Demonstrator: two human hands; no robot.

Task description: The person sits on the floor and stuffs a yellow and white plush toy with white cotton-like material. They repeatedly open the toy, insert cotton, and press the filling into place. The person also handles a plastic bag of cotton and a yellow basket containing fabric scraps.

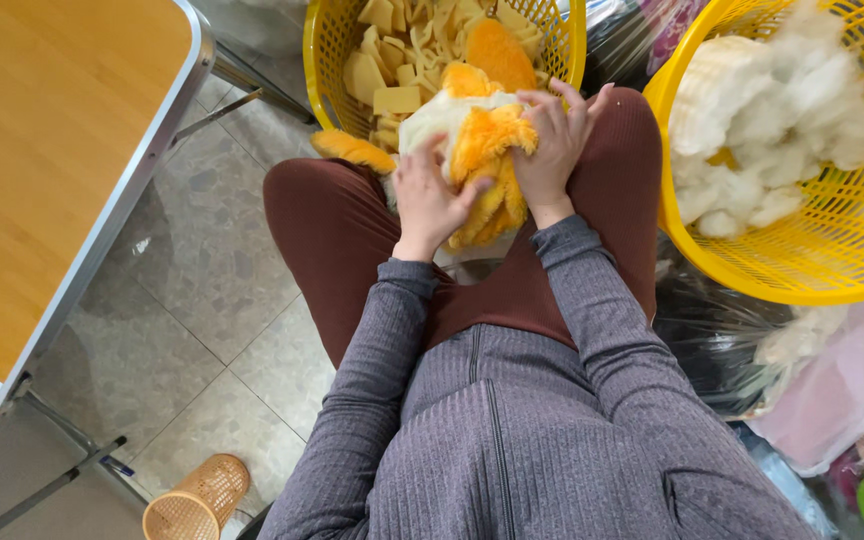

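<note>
- Centrally, an orange and white plush toy (pixel 472 150) lay on the seated person's lap, over the knees in dark red trousers (pixel 332 230).
- The left hand (pixel 430 200) was closed on the toy's near left side, fingers pressed into the white and orange fur.
- The right hand (pixel 550 140) gripped the toy's upper right part, fingers curled over the orange pile.
- One orange limb (pixel 352 150) of the toy stuck out to the left, against the wall of a yellow basket (pixel 327 60).
- That basket stood just beyond the knees and held pale yellow foam pieces (pixel 397 60); a second orange plush part (pixel 500 52) rested on them.
- A larger yellow basket (pixel 802 270) stood just beside the right thigh, filled with white stuffing (pixel 782 120).
- Plastic bags (pixel 832 390) with soft material lay below that basket.
- A wooden-topped table (pixel 42 150) with a metal edge stood well to the left, over a grey tiled floor (pixel 202 300).
- A small woven bin (pixel 197 500) stood on the floor near the table's leg.
</note>
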